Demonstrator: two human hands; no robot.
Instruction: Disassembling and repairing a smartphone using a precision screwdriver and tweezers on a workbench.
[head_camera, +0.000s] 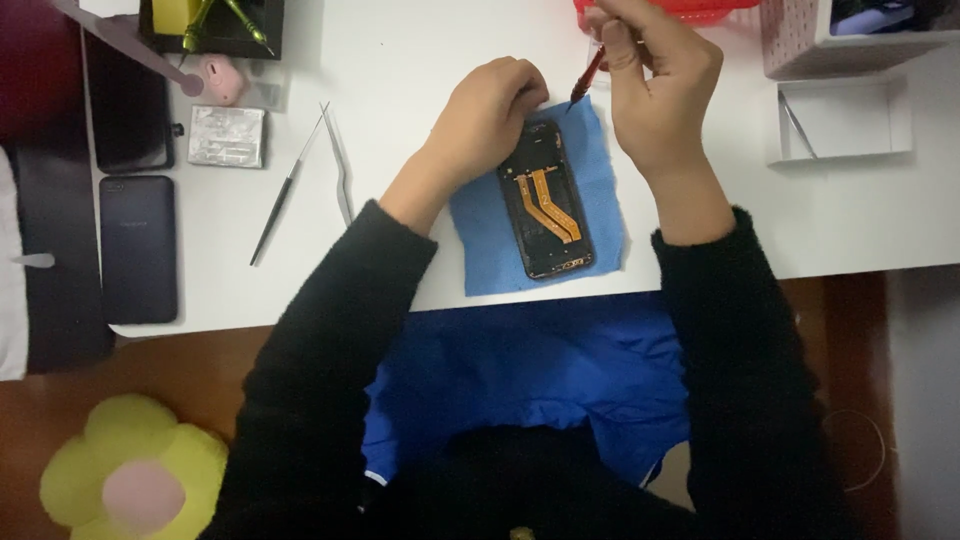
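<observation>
An opened black phone (545, 205) with orange flex cables showing lies on a blue cloth (600, 160) on the white table (400, 60). My left hand (485, 115) rests curled on the phone's top left corner, holding it down. My right hand (655, 80) grips a thin red-handled screwdriver (587, 80), its tip just above the phone's top right corner.
Metal tweezers (335, 165) and a thin probe (280, 200) lie left of the cloth. Further left are a silver battery (227, 135), a dark phone back cover (137, 248) and another dark phone (128, 100). A red tray (690, 10) and white boxes (845, 120) stand at the back right.
</observation>
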